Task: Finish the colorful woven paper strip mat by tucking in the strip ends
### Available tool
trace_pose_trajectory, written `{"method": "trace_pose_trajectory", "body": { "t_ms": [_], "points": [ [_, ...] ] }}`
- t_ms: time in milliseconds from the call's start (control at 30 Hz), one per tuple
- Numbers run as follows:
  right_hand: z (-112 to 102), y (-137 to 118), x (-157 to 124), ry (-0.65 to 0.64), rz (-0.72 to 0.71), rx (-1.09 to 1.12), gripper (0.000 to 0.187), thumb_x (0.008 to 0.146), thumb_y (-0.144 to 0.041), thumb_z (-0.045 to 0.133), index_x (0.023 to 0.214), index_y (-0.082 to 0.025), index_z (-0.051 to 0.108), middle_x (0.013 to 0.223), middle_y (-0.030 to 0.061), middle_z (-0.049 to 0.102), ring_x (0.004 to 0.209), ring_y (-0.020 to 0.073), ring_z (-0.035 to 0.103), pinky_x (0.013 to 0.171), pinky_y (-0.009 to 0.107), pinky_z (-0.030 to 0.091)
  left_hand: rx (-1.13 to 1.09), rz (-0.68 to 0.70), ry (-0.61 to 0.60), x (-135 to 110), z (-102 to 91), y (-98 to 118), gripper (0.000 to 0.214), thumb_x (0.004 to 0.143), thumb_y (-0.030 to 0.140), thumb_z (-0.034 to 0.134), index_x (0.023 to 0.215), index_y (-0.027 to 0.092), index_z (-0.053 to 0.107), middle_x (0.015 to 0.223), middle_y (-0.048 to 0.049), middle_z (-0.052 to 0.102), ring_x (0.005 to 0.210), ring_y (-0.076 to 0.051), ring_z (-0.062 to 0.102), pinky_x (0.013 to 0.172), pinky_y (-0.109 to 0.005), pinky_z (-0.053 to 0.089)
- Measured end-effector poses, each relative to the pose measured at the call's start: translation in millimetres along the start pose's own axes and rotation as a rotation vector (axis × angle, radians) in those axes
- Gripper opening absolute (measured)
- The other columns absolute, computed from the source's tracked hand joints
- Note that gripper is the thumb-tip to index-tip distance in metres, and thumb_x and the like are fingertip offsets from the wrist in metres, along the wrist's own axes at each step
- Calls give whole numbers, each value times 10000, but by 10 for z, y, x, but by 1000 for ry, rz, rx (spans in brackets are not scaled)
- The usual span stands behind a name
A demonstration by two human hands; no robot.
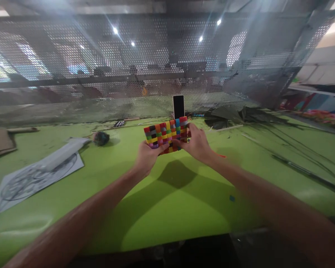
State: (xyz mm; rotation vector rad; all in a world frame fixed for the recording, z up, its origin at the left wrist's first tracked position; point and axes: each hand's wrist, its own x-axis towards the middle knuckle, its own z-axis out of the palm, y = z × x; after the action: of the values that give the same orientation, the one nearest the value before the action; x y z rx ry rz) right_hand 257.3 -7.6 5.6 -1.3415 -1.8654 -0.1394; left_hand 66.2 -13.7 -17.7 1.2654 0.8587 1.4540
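Note:
A small multicoloured woven panel (167, 131), made of flat strips in a checkered pattern, is held up above the green table. My left hand (145, 156) grips its lower left corner, the thumb lying across the front. At the right end, my right hand (197, 141) pinches it, thumb on the front and fingers around the edge. The panel tilts slightly, its right end higher. Its back is hidden from me. Below it, a dark shadow falls on the table.
Behind the panel stands an upright phone (179, 106). To the left lie a drawing sheet (72, 165) with a white roll on it and a dark ball (101, 138). Dark leaf-like strips (226, 117) and a thin rod (307, 172) are on the right. A perforated screen (156, 78) rises behind the table (167, 212).

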Motion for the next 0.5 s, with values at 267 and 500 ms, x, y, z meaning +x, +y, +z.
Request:
{"method": "trace_pose_trajectory", "body": {
  "t_ms": [267,500],
  "points": [
    [-24,-2,-3,-66,-31,69,538,796,-651,650,1032,-201,473,961,107,614,870,285,594,779,436,444,57,-24,28,-8,6,22,329,613,277,884,906,177,772,932,-56,785,850,-216,735,878,-417,592],
    [-2,14,-30,-62,-98,71,588,827,-584,651,1192,-178,433,1135,163,506,1059,334,541,866,514,488,99,-33,13,5,-10,55,354,608,283,887,924,178,768,950,-65,782,897,-234,731,909,-432,576]
  ]
}}
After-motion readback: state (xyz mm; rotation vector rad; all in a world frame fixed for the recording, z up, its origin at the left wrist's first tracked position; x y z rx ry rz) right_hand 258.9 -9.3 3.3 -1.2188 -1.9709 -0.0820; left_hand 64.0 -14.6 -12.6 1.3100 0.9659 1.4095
